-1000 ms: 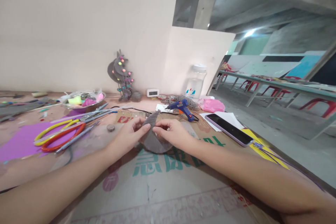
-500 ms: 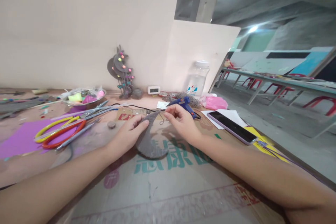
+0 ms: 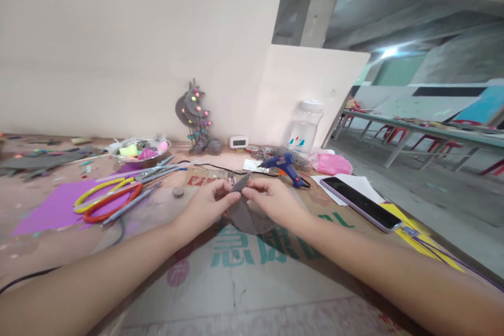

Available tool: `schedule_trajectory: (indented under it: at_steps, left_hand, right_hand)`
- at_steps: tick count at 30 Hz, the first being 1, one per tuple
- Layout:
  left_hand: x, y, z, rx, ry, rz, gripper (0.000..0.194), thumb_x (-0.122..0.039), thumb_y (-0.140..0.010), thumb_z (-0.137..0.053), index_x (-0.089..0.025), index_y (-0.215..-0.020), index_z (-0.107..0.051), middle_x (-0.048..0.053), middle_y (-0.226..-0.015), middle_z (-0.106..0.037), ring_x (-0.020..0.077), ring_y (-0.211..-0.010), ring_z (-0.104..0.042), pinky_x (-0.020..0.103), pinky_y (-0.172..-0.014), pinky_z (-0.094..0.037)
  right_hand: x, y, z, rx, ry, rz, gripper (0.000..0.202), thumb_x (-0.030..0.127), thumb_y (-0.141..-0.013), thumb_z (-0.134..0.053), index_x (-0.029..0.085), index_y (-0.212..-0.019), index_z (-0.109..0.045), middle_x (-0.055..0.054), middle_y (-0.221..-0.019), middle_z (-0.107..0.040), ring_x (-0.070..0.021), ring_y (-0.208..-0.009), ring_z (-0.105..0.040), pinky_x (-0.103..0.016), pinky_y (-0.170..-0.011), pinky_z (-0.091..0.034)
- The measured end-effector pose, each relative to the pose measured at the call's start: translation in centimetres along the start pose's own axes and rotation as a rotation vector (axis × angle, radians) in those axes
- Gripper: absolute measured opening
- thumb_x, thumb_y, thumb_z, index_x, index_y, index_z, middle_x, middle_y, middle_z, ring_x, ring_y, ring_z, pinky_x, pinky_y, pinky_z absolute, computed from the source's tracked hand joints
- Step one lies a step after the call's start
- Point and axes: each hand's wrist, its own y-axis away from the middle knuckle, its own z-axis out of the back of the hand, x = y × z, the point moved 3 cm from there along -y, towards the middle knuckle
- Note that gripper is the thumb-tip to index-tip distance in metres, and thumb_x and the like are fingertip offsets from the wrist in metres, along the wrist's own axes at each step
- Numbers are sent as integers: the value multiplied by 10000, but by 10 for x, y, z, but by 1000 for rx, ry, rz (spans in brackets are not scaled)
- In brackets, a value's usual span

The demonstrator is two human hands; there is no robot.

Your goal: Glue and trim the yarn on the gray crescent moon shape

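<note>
Right hand (image 3: pixel 271 199) has returned beside the left hand (image 3: pixel 210 200); both pinch a grey teardrop piece (image 3: pixel 251 219) between nearly closed fingers, above cardboard (image 3: pixel 189 299) on the surface (image 3: pixel 21 252). Ten o'clock, bowl (image 3: pixel 163 156) of bright lumps (image 3: pixel 147 154); one, clear bottle (image 3: pixel 305 127); two, grey floor (image 3: pixel 366 163).

Cardboard (image 3: pixel 208 296) under left hand (image 3: pixel 208 203), right hand (image 3: pixel 277 203): green, red Chinese characters (image 3: pixel 230 252), one seemingly 康. Beyond hands: clock (image 3: pixel 239 142) digits blurred, bottle (image 3: pixel 306 127) lettering illegible.
</note>
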Motion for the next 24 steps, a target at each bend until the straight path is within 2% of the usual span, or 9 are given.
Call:
schedule_trajectory:
  at_steps: [4, 9, 16, 21, 24]
  left_hand:
    - [-3, 1, 0, 19, -14, -10, 278, -418, -776, -651, -171, -746, -527, -39, -687, -539, 107, -617, -513, 215, -561, -426]
    - [-9, 3, 0, 33, -124, 26, 248, -381, -770, -653, -165, -717, -542, -38, -663, -533, 112, -623, -498, 224, -583, -396]
    - [-10, 4, 0, 67, -152, 61, 262, -406, -753, -662, -151, -749, -598, -18, -690, -556, 133, -658, -505, 244, -617, -391]
    - [-13, 4, -3, 116, -167, 21, 228, -371, -750, -654, -150, -724, -603, -10, -691, -576, 143, -675, -519, 252, -646, -398]
    - [-12, 4, -2, 109, -180, 10, 268, -403, -770, -637, -162, -677, -564, -13, -658, -565, 139, -642, -518, 249, -618, -402]
  right_hand:
    - [8, 1, 3, 39, 45, 77, 193, 149, -814, -518, 171, -863, -703, -12, -845, -710, -165, -842, -622, -266, -789, -437]
    - [13, 1, 8, 83, 151, 61, 171, 171, -821, -551, 165, -726, -693, 9, -754, -690, -135, -721, -586, -230, -658, -406]
    - [23, 5, 9, 66, 332, 126, 168, 165, -834, -543, 193, -798, -704, -19, -794, -692, -160, -784, -596, -256, -720, -417]
    - [21, 6, 3, 54, 274, 116, 191, 179, -873, -501, 173, -841, -689, -22, -832, -688, -151, -791, -587, -253, -720, -404]
    - [17, 5, 1, 40, 206, 97, 200, 179, -889, -472, 165, -802, -651, -5, -787, -654, -134, -749, -558, -239, -690, -385]
